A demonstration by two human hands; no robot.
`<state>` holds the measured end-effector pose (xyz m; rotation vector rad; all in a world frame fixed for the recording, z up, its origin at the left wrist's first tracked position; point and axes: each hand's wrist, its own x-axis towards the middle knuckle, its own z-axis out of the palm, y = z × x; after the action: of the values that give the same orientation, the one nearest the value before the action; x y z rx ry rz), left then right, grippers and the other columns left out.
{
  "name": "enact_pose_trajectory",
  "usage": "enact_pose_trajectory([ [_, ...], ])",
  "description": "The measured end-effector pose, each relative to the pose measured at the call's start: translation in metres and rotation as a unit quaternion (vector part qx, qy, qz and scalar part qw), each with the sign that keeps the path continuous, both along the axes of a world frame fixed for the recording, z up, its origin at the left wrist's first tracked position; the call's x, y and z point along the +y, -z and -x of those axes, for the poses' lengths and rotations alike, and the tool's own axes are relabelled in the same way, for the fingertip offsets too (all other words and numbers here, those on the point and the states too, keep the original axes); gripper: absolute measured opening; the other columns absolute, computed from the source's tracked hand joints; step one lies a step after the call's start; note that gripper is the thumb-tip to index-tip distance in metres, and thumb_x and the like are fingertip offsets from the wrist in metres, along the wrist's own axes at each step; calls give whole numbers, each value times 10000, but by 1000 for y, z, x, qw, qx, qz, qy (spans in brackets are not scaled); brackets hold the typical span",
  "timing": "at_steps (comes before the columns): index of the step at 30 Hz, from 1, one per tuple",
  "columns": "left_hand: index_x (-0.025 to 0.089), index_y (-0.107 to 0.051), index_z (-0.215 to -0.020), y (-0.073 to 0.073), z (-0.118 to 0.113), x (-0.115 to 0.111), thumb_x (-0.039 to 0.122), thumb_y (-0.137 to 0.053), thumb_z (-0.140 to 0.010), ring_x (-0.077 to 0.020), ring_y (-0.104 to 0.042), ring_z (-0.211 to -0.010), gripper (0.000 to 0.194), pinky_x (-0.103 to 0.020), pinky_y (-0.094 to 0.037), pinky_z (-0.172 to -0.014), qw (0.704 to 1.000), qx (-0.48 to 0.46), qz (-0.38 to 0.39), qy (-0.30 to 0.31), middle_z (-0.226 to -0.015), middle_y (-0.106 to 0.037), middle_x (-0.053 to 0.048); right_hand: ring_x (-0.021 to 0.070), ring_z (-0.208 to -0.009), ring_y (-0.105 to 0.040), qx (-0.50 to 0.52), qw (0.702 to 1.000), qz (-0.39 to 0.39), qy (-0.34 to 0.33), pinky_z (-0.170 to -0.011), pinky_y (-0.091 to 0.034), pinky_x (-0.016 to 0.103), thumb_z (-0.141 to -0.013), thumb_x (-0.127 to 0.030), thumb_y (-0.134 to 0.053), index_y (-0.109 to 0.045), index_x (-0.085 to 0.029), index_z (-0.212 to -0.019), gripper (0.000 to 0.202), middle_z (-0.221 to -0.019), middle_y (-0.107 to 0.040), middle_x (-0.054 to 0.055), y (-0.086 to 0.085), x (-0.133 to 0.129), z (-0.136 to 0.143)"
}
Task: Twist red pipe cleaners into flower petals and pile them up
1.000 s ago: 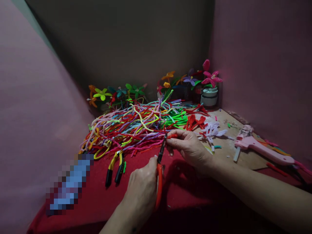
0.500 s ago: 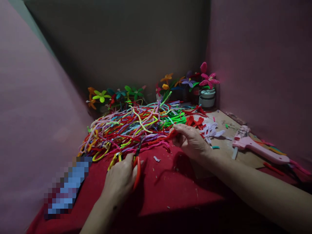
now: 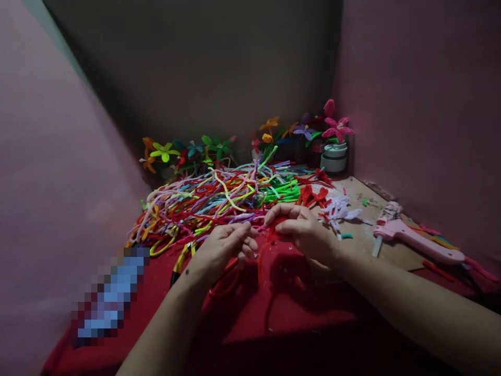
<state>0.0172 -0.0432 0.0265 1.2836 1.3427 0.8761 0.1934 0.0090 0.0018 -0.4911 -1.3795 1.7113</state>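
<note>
My right hand (image 3: 301, 227) grips a red fuzzy pipe cleaner (image 3: 278, 228) between thumb and fingers. One thin red length hangs from it towards the cloth. To its left, my left hand (image 3: 229, 241) hovers with fingers loosely bent and a little apart, and no object shows in them. Red-handled scissors (image 3: 225, 284) lie on the red cloth below my left hand, their blades hidden by it. Behind both hands spreads a heap of many-coloured pipe cleaners (image 3: 203, 196). Yellow-and-black handles (image 3: 180, 261) stick out beside my left wrist.
A pink glue gun (image 3: 418, 240) rests on a brown board (image 3: 364, 196) at the right. Red looped pieces (image 3: 313, 196) and white ones (image 3: 338, 209) lie nearby. Pipe-cleaner flowers (image 3: 164, 151) and a pale round container (image 3: 333, 157) line the back. A blurred blue item (image 3: 113, 295) is front left.
My left hand has let go of the scissors, now on the cloth, and moved right and up towards my right hand. My right hand has turned slightly with the red pipe cleaner.
</note>
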Motion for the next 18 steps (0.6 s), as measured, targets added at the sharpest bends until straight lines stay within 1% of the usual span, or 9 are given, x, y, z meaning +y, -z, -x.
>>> enact_pose_trajectory([
  [2,99,-592,-748,2,-8,3,446,-545,-745,-71,-472,-406,350,-189,-369,-408,996,-65,49,39,-552,-552,-15,78,-542,-450,-29,999,-45,7,-516,-343,216,-587,-74,-504,-613,-155,-749,212,-670,-563,-6,1,0,0],
  [4,112,-578,-670,4,-14,4,387,-618,-700,-59,-426,-356,280,-176,-329,-367,992,-68,72,73,-468,-507,16,93,-600,-488,-48,996,-77,24,-564,-378,228,-590,-64,-507,-605,-154,-718,185,-685,-570,-3,-1,-1,1],
  [6,119,-573,-639,5,-18,3,337,-650,-675,-57,-422,-355,234,-172,-317,-362,992,-59,66,86,-454,-507,22,101,-623,-501,-50,995,-84,38,-578,-393,235,-600,-71,-522,-594,-154,-706,153,-683,-568,-3,-3,-2,1],
  [8,119,-577,-638,6,-21,2,319,-648,-675,-55,-431,-374,215,-178,-328,-382,995,-64,41,71,-496,-533,16,96,-614,-500,-37,996,-72,45,-560,-390,230,-627,-107,-555,-591,-162,-789,175,-699,-566,-10,-5,-3,2],
  [10,117,-581,-644,7,-22,2,323,-636,-685,-52,-427,-395,217,-185,-331,-405,997,-72,1,43,-525,-534,16,84,-580,-488,-28,997,-48,53,-521,-373,221,-666,-185,-590,-574,-172,-889,224,-724,-567,-15,-5,-3,2],
  [11,115,-585,-651,8,-23,2,328,-633,-689,-52,-421,-402,221,-188,-326,-412,997,-69,-18,27,-528,-531,17,78,-554,-479,-30,997,-35,59,-500,-360,218,-681,-232,-601,-567,-170,-894,224,-715,-564,-17,-4,-2,3],
  [14,111,-587,-657,10,-23,4,325,-642,-686,-50,-404,-427,223,-185,-301,-426,996,-57,-59,-18,-526,-520,19,64,-468,-442,-63,995,-12,71,-446,-318,211,-672,-301,-635,-557,-146,-733,185,-589,-527,-32,0,2,4],
  [16,110,-592,-679,12,-23,5,320,-650,-681,-44,-389,-430,219,-180,-279,-421,996,-57,-59,-34,-542,-531,18,59,-432,-422,-79,995,-9,67,-434,-305,211,-663,-288,-644,-538,-140,-651,182,-519,-501,-39,2,3,5],
  [18,115,-596,-727,13,-24,6,323,-659,-670,-42,-387,-424,225,-178,-268,-412,995,-67,-52,-45,-567,-551,16,57,-415,-411,-83,994,-7,69,-431,-296,214,-670,-280,-635,-528,-140,-613,185,-491,-494,-39,2,3,5],
])
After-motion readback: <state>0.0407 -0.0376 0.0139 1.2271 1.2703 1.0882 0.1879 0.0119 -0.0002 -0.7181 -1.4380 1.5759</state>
